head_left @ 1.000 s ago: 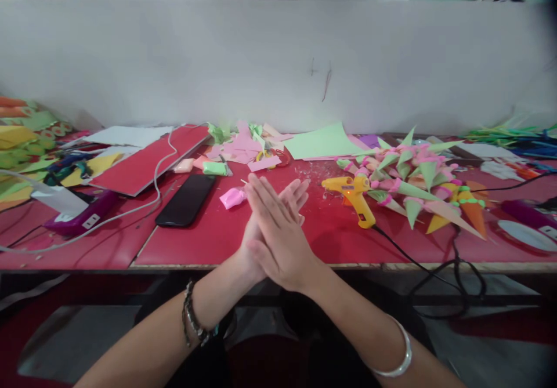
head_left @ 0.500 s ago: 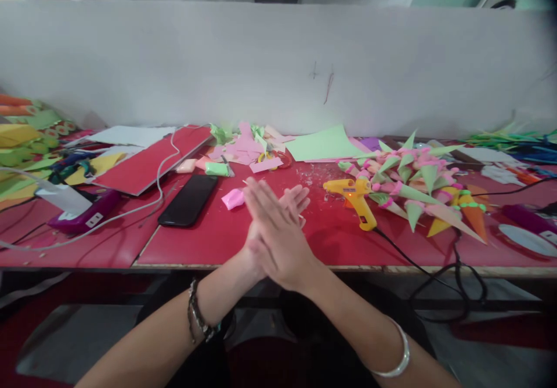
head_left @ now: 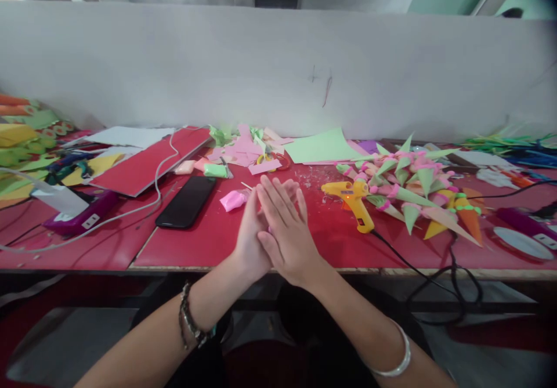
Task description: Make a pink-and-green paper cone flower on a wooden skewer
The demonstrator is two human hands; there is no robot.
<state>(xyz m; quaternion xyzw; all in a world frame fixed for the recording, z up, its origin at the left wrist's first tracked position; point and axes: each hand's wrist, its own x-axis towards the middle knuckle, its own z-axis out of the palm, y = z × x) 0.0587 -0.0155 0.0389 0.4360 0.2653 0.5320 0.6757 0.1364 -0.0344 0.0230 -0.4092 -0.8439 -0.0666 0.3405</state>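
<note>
My left hand [head_left: 251, 243] and my right hand [head_left: 289, 240] are pressed palm to palm above the front of the red table, fingers stretched forward. The right lies over the left and covers much of it. A tiny pinkish spot shows in the gap by the right thumb; what the palms enclose is mostly hidden. Just beyond the left fingers sits a small pink packet [head_left: 234, 200], with a thin stick [head_left: 246, 185] near it. To the right of my hands lies a yellow hot glue gun [head_left: 354, 198], its small light lit.
A black phone [head_left: 186, 202] and a purple power strip [head_left: 82, 214] lie left. Paper cones [head_left: 409, 188] are heaped right, behind the glue gun's black cord [head_left: 402, 254]. Paper scraps [head_left: 243, 147] and a green sheet [head_left: 322, 146] lie against the white partition [head_left: 261, 63].
My hands have shifted against each other: the left fingers, which stuck out to the right, are now more nearly lined up under the right hand. The table things stay put.
</note>
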